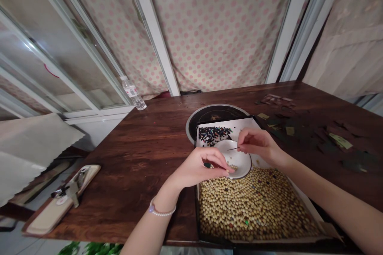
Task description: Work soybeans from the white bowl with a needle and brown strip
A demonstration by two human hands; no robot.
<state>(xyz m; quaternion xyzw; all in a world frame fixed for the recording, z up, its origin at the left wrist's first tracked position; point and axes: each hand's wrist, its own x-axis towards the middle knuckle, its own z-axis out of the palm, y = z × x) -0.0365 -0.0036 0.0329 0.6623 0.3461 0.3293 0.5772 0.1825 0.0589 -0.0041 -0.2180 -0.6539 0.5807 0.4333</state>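
Note:
A shallow white bowl (244, 162) with a dark rim sits in a box-like tray (243, 123), a few pale beads lying in it. My left hand (206, 165) is over the bowl's near left edge, thumb and finger pinched on a small pale bead (228, 171). At the bowl's far right, my right hand (259, 143) pinches a thin dark needle-like piece (232, 149) that points left over the bowl. Many tan beads (254, 203) fill the tray's near part, with a few coloured ones among them. Black beads (214, 133) gather in its far left corner.
Behind the tray, a round dark plate (197, 117) is set in the wooden table (143, 159). A water bottle (133, 93) stands at the far left edge. Dark scraps and yellowish papers (340, 140) lie at right. A metal tool (72, 191) rests on a pale board (44, 217) at left.

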